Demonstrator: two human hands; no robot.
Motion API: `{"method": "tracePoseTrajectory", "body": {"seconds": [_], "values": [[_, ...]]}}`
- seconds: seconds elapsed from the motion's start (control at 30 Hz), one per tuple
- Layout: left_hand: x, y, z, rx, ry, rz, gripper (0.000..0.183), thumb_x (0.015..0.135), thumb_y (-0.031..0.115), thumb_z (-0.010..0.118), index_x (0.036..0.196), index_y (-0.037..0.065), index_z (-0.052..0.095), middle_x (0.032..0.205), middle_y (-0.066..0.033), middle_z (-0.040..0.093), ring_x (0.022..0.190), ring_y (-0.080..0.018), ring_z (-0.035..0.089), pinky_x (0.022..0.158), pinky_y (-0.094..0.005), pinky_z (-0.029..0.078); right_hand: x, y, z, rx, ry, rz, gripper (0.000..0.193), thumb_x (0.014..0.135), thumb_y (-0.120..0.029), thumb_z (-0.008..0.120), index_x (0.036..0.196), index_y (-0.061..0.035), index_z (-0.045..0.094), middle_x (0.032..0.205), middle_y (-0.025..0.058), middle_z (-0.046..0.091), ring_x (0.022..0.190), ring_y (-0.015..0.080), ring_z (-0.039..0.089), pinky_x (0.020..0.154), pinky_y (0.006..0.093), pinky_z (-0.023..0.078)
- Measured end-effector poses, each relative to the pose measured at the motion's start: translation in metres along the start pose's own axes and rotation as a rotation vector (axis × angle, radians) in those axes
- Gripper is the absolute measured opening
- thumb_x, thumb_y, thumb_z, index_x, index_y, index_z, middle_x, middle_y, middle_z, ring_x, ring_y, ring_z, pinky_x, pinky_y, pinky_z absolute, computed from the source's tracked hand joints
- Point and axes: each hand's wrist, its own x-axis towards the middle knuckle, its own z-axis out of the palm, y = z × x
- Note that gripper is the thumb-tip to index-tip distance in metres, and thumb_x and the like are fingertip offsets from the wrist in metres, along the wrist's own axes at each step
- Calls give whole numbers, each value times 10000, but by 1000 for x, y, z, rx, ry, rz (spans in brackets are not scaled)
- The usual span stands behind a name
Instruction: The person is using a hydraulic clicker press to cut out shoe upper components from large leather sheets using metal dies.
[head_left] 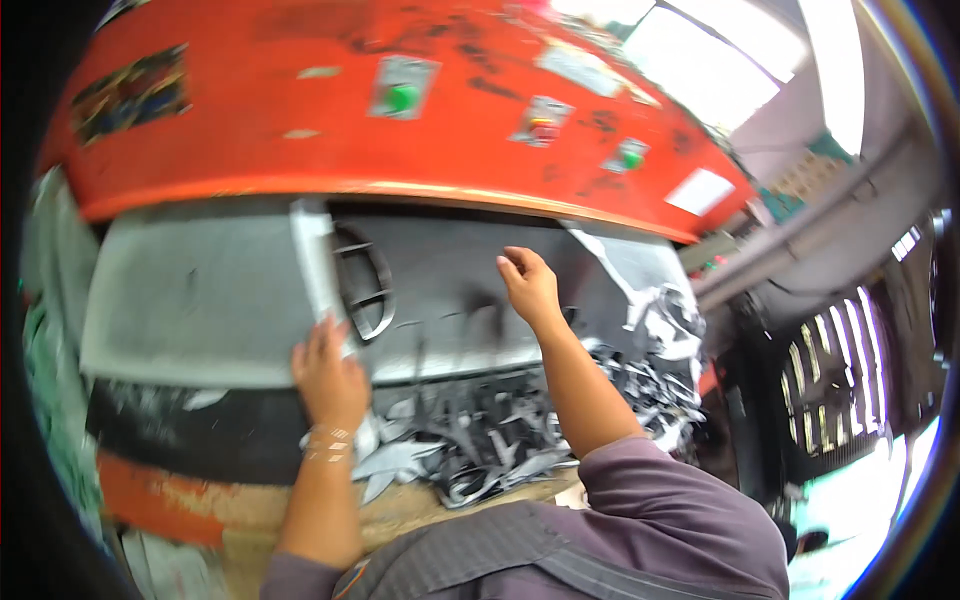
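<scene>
A large grey sheet [200,290] lies on the bed under an orange-red machine, with a pale strip [312,255] along its right side. My left hand [333,375] rests at the near end of this strip, fingers stretched over the sheet's edge. Just right of the strip stands a curved metal cutting die [386,275] with crossbars. My right hand [532,288] hovers above the dark part of the bed [450,250], its fingers loosely bent and slightly apart from the thumb. No object shows in it. Motion blurs both hands a little.
The machine's orange-red front [300,130] spans the far side, carrying green buttons [402,97] and a red one [543,130]. Cut scraps [480,440] pile along the near edge. More pale offcuts [665,320] lie at the right. Green cloth [50,390] hangs at far left.
</scene>
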Motion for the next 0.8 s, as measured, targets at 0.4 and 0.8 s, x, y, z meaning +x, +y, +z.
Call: {"method": "tracePoseTrajectory", "body": {"seconds": [0.4, 0.8], "values": [[23, 6, -8, 109, -16, -33, 593, 836, 93, 454, 1417, 41, 345, 1304, -64, 579, 1336, -278, 366, 1122, -466, 154, 26, 222, -177, -565, -208, 851, 907, 629, -552, 800, 1195, 114, 558, 1199, 229, 605, 1139, 343, 572, 954, 412, 443], [11, 7, -4, 93, 131, 59, 603, 768, 80, 549, 1354, 67, 411, 1236, -30, 614, 1248, -282, 448, 1054, -488, 258, 51, 148, -173, -412, 217, 152, 661, 749, -295, 774, 1301, -57, 500, 1140, 198, 599, 1046, 346, 589, 898, 438, 464]]}}
